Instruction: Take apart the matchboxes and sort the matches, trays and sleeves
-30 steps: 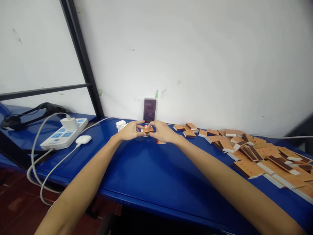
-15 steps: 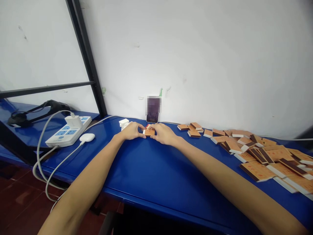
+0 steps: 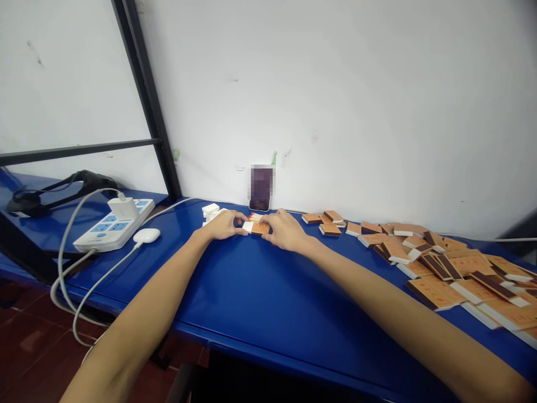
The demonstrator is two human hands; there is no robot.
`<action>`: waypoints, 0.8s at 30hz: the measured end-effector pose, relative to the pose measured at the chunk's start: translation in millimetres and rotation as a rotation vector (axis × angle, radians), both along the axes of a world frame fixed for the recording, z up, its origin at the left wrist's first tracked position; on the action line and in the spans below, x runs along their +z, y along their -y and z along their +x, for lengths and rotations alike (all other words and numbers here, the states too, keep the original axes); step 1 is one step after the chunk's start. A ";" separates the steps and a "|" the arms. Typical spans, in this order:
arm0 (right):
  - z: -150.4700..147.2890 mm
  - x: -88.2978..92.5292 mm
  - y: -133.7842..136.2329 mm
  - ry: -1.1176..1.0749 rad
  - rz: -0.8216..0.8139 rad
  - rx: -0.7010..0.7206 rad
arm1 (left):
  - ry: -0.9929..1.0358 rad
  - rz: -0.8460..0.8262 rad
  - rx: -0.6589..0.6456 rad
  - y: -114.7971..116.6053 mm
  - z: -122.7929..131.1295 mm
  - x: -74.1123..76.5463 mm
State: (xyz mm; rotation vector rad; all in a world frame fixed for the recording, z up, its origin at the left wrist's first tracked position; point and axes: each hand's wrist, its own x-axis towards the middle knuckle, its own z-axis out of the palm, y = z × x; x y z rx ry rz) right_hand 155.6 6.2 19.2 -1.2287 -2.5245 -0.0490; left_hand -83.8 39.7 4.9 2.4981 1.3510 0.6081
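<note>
Between my hands at the back of the table is an orange matchbox [image 3: 260,229]. Its white inner tray [image 3: 248,227] sticks out to the left of the orange sleeve. My left hand [image 3: 225,225] pinches the left end of the tray between thumb and fingers. The sleeve's right end is gripped by my right hand [image 3: 286,231]. Just behind the box lie red-tipped matches [image 3: 254,217], partly hidden by the box and my fingers. Several white trays [image 3: 210,209] are heaped beyond my left hand, partly covered by it.
A phone [image 3: 260,190] leans on the wall behind the matches. Several matchboxes [image 3: 329,229] sit to the right, and a large loose pile [image 3: 467,263] spreads farther right. At the left are a power strip [image 3: 109,229], a white earbud case [image 3: 146,235], cables and a black strap [image 3: 79,182].
My right hand has shifted slightly right with the sleeve, so more of the white tray shows. More matches are visible behind the box. The view has turned slightly.
</note>
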 end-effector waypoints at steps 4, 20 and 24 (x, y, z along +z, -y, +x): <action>4.7 6.5 0.9 0.055 0.027 -0.021 | -0.014 -0.021 0.018 0.0 0.7 1.4; 76.3 36.3 24.0 -0.092 0.061 -0.138 | -0.020 -0.028 0.035 5.4 4.0 5.3; 132.5 27.1 26.6 -0.022 0.056 -0.329 | -0.079 0.029 0.052 9.4 8.1 10.8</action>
